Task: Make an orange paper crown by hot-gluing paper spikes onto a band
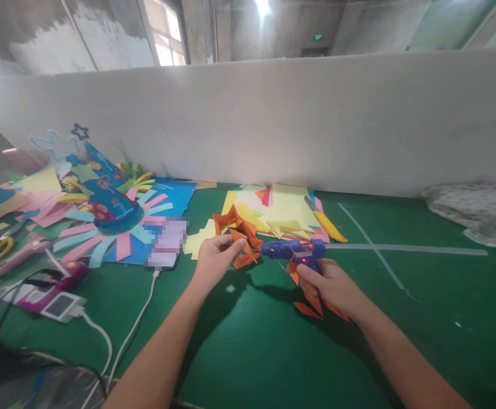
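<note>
The left hand [217, 260] pinches folded orange paper [247, 226]; the right hand [331, 285] wraps around the blue glue gun [285, 250].

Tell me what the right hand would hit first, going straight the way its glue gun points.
Most likely the folded orange paper in the left hand; the blue glue gun has its tip right by it, though depth is unclear.
</note>
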A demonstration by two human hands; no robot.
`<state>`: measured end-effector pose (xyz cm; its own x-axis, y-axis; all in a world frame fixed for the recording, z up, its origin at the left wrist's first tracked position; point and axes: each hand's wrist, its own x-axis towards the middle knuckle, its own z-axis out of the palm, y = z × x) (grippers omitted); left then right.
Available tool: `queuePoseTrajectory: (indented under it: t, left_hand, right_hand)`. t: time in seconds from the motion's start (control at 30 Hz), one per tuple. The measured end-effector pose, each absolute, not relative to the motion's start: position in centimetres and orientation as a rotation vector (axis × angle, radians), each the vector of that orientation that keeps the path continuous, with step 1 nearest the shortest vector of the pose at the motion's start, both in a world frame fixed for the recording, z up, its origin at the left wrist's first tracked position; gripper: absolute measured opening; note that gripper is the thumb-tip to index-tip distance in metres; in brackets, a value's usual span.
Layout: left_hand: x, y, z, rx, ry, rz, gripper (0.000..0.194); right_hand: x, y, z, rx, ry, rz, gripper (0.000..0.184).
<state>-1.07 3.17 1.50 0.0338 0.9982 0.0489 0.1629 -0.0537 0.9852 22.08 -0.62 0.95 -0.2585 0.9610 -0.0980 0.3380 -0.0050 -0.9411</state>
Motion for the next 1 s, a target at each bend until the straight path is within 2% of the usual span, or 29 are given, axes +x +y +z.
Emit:
queuePoseTrajectory:
  t: [1.0]
  left_hand:
    - [-1.29, 3.27, 1.70, 1.330, 1.299, 1.142, 0.032]
  right_hand:
    - [22.26, -0.75, 0.77, -1.434, -1.669, 1.245, 0.045]
